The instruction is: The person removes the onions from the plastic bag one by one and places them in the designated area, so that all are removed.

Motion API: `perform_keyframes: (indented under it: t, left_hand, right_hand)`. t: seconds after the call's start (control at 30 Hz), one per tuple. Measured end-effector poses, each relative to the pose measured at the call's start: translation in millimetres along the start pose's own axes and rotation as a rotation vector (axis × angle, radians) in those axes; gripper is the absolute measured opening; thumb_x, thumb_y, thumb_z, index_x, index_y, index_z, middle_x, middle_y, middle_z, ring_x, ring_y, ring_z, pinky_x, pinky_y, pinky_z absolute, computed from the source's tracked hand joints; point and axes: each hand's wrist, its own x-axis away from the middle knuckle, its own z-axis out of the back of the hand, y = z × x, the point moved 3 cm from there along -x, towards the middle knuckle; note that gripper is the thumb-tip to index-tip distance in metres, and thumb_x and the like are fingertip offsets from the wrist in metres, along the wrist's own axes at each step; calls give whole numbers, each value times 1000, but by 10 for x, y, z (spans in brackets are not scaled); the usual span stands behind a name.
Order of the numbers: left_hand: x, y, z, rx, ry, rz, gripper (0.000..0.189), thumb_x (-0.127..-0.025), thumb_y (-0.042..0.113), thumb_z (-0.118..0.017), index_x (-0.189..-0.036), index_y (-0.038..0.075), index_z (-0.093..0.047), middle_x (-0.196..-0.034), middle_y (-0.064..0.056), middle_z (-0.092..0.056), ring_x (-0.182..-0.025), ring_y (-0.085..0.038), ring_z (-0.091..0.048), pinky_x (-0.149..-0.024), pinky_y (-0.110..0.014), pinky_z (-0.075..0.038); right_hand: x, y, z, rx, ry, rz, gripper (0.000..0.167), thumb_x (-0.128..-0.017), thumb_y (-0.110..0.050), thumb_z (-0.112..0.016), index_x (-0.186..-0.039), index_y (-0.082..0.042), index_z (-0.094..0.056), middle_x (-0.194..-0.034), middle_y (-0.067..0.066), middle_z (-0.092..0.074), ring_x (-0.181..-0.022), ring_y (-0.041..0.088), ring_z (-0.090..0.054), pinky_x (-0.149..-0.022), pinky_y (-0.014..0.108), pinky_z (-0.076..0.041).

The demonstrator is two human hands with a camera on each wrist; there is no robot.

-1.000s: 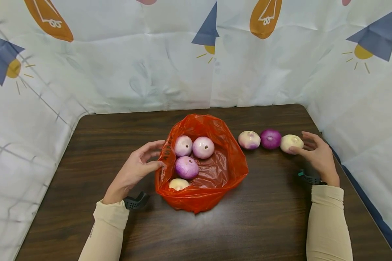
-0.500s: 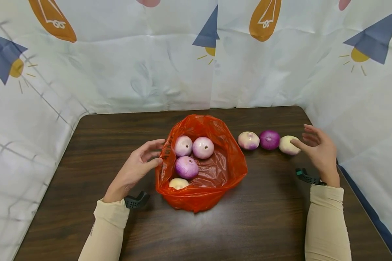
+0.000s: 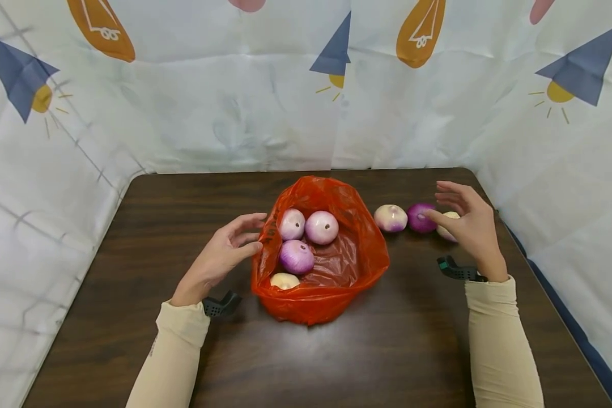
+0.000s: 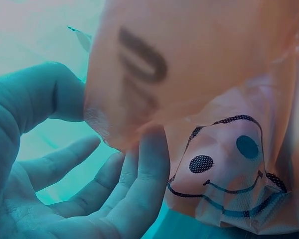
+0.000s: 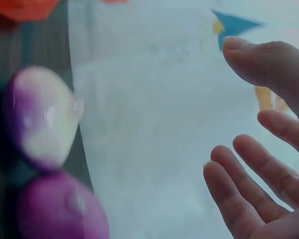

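Touching the left side of the red bag (image 3: pixel 316 310), the left hand (image 3: pixel 223 252) comes in from the lower left of the frame, its thumb and fingers loosely bent with a wide gap between them. The bag sits mouth up at the middle of the frame, and I can look right into it: a pale onion (image 3: pixel 292 224) and a pinkish onion (image 3: pixel 322 228) side by side at the top, a purple onion (image 3: pixel 297 257) below them, and a cream onion (image 3: pixel 284 281) partly hidden by the near rim. From the left wrist, a smiling face print (image 4: pixel 224 167) shows on the bag, at lower right. Right of centre, a two-tone onion (image 3: pixel 390 218), a dark onion (image 3: pixel 420 219) and a yellowish onion (image 3: pixel 445 233) form a row on the brown table (image 3: pixel 362 357). Over that row's right end is the right hand (image 3: pixel 466 226), thumb well apart from the fingers, a wide grip; it half covers the yellowish onion. The right wrist view has its fingers apart from the two-tone and dark onions at left. Cream sleeves and dark wrist straps (image 3: pixel 221 304) show on both arms. White cloth (image 3: pixel 183 124) printed with lamps fills the upper frame.
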Motion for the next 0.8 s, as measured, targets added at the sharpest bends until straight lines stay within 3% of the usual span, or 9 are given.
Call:
perform_keyframes:
  t: [0.13,0.37,0.5,0.63,0.8]
  left_hand:
    - [-9,18,3,-1,-4,7,60,-98,15,-71,-153,18,-47,-149,-13,-48,-126,-16,-64,-99,-31,-59]
    - [-13,46,1,0,-13,3,61,-96,13,-72,-152,19,-48,-150,-12,-48,-134,-28,-59,-100,-34,-59]
    - [-11,52,-17,11,-27,-11,62,-96,11,-71,-152,19,-48,-151,-12,-48,-136,-31,-57,-98,-33,-59]
    - [-2,50,-26,5,-37,-20,62,-95,10,-71,-152,20,-47,-151,-11,-48,-136,-32,-57,-98,-32,-59]
    - [27,57,-28,-8,-46,-27,64,-95,9,-72,-152,20,-47,-152,-11,-48,-137,-33,-57,-100,-34,-58]
  right_hand:
    - [-49,-163,-156,-23,-56,51,65,-78,9,-84,-137,-7,-63,-129,-14,-64,-112,-2,-66,-101,8,-49]
    - [-132,-383,-485,70,-176,113,59,-82,-7,-87,-136,-18,-67,-127,-2,-66,-112,-5,-65,-98,6,-48]
    - [-151,-463,-655,64,-239,134,58,-83,-10,-87,-136,-20,-66,-128,3,-67,-110,-7,-64,-97,7,-49]
    - [-120,-518,-827,15,-312,123,56,-84,-15,-87,-136,-18,-66,-129,5,-68,-112,8,-68,-99,15,-54]
    - [-30,-618,-1060,-8,-399,154,54,-82,-17,-88,-132,-14,-67,-123,7,-71,-111,30,-70,-100,38,-58]
